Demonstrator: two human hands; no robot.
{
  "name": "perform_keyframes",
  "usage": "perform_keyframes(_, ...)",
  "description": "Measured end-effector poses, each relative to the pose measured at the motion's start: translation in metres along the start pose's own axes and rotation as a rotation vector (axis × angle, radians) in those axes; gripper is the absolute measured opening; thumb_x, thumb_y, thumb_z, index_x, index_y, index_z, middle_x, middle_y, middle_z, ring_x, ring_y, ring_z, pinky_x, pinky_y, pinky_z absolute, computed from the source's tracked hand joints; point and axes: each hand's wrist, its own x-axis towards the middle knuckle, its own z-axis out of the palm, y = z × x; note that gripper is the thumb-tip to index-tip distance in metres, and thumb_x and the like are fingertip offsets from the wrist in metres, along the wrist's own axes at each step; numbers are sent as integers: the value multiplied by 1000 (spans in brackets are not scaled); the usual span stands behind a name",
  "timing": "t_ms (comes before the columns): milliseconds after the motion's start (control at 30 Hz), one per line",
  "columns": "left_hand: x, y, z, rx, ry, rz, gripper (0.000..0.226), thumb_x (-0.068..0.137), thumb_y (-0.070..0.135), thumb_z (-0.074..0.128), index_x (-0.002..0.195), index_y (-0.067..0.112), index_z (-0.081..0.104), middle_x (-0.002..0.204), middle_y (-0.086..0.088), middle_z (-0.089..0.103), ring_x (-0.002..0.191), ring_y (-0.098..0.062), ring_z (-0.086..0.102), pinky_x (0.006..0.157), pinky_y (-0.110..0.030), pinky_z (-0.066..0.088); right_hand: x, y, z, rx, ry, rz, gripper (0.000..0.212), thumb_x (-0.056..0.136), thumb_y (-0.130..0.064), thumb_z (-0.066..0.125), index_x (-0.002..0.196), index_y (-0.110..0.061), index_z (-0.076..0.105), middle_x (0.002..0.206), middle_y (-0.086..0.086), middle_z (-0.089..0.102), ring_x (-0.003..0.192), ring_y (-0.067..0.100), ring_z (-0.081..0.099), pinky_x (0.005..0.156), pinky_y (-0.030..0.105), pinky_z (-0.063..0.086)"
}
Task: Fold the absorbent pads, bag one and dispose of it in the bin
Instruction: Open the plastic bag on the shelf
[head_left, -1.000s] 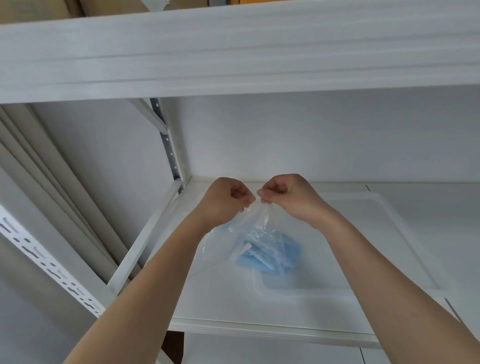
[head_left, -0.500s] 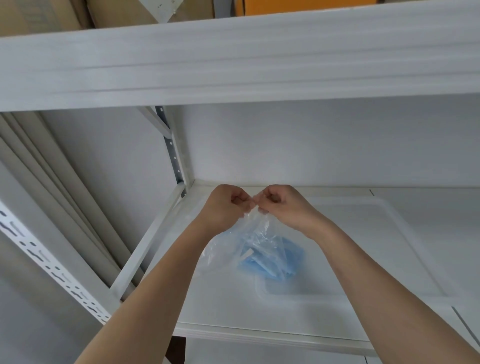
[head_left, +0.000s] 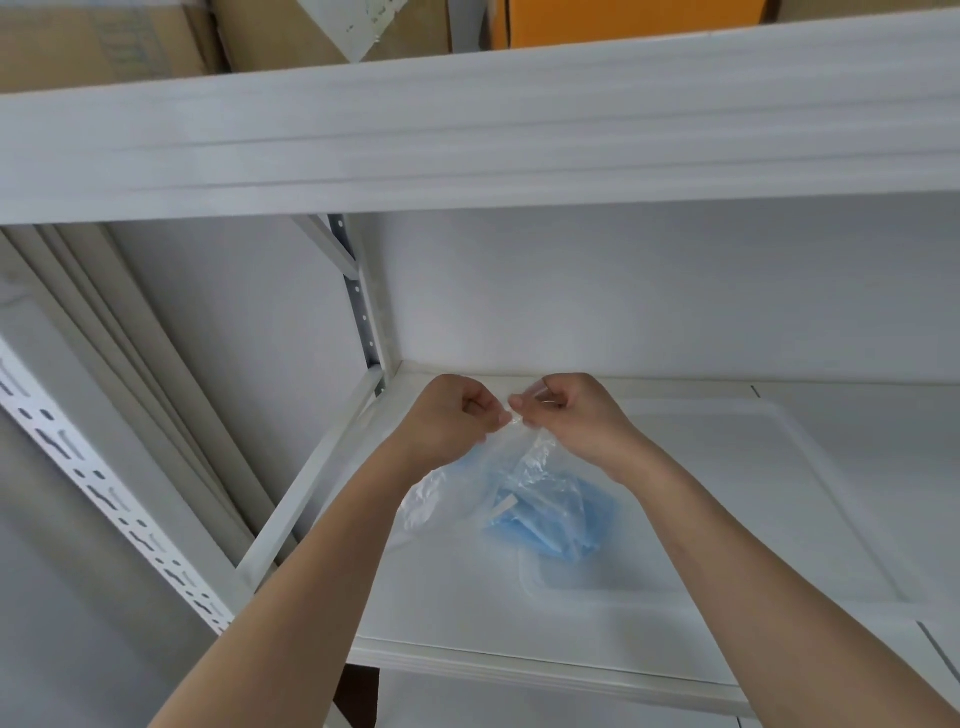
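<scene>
I have my left hand (head_left: 457, 415) and my right hand (head_left: 566, 410) raised together over the shelf (head_left: 779, 519), both with fingers curled, pinching the gathered mouth of the clear plastic bag (head_left: 519, 467) between thumbs and fingertips. The bag hangs down from that pinch, and the folded blue absorbent pad (head_left: 561, 525) sits inside its bottom, which rests on or just above the white tray (head_left: 831, 467) lying on the shelf; I cannot tell whether it actually touches.

Compared with a second ago, my hands have drawn closer: there was a small gap between them with the bag mouth stretched across, and now my fingertips nearly meet and the plastic at the top is bunched into a narrow twist. The pad has kept its place low in the bag, slightly to the right of my hands.

I read this as the bagging being done and the closing under way: the neck is collected, so tying or twisting it off looks like the step in hand. The thin film is slippery and crumples easily, so I judge a firm pinch matters here, or the mouth could spring open. No bin shows in this view, so disposal is yet to come.
</scene>
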Motion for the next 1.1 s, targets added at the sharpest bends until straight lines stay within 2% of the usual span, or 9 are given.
perform_keyframes(233, -2, 3, 3, 120, 71, 56, 12, 87, 16, 66, 79, 6, 64, 67, -4, 52, 67, -16, 49, 60, -21, 40, -5, -9, 4, -69, 20, -47, 18, 89, -28, 65, 89, -9, 68, 74, -5, 66, 66, 1, 61, 52, 2, 39)
perform_keyframes(367, -2, 1, 0, 47, 89, 77, 13, 81, 18, 73, 74, 8, 67, 56, 7, 52, 53, -5, 46, 54, -11, 38, -5, -9, 0, -41, 70, -39, 17, 88, -27, 66, 91, -10, 69, 77, -5, 67, 71, 3, 64, 57, 7, 43)
perform_keyframes(500, -1, -4, -5, 56, 86, 69, 15, 77, 18, 77, 79, 4, 71, 60, 6, 59, 54, -2, 49, 61, -12, 44, -3, -7, -9, -29, 111, -23, 13, 87, -26, 67, 87, -13, 66, 75, -6, 66, 74, 8, 65, 57, 5, 42)
perform_keyframes(600, -1, -7, -3, 87, 80, 59, 16, 79, 17, 75, 79, 2, 70, 64, 1, 57, 55, -5, 47, 55, -7, 40, -3, -7, -11, -235, 103, -102, 11, 87, -26, 67, 88, -15, 66, 79, -10, 63, 75, 2, 60, 64, 6, 42)
perform_keyframes(667, -2, -6, 1, 116, 75, 60, 15, 80, 17, 74, 77, 3, 69, 61, 1, 52, 54, -6, 44, 49, -4, 37, -1, -10, -11, -540, 114, -264, 10, 87, -25, 65, 95, -21, 67, 91, -9, 61, 89, 7, 56, 82, 19, 46)
perform_keyframes(733, -2, -4, 4, 133, 77, 59, 14, 81, 17, 73, 73, 6, 68, 60, 2, 51, 53, -6, 43, 47, -5, 36, -1, -18, -9, -756, 71, -358, 17, 89, -27, 62, 105, -25, 67, 102, -8, 59, 103, 14, 49, 91, 32, 40)
perform_keyframes(833, 0, -1, 4, 161, 87, 63, 23, 81, 15, 73, 61, 17, 61, 56, 6, 49, 52, -5, 44, 50, -11, 35, -1, -28, -5, -844, -18, -383, 21, 92, -30, 56, 109, -28, 68, 106, -9, 62, 110, 16, 43, 95, 34, 30)
perform_keyframes(933, 1, -1, 3, 193, 95, 77, 32, 81, 13, 71, 55, 21, 54, 55, 8, 45, 53, -6, 41, 52, -16, 32, 0, -28, 0, -844, -78, -376, 23, 96, -28, 49, 109, -28, 68, 102, -8, 65, 107, 16, 39, 96, 34, 27)
perform_keyframes(1100, 0, -5, 0, 87, 77, 79, 21, 77, 15, 77, 60, 19, 64, 49, 13, 50, 48, -1, 45, 52, -11, 36, 3, -26, 5, -946, -59, -380, 21, 92, -13, 49, 95, -25, 66, 95, -9, 65, 107, 16, 41, 94, 33, 26)
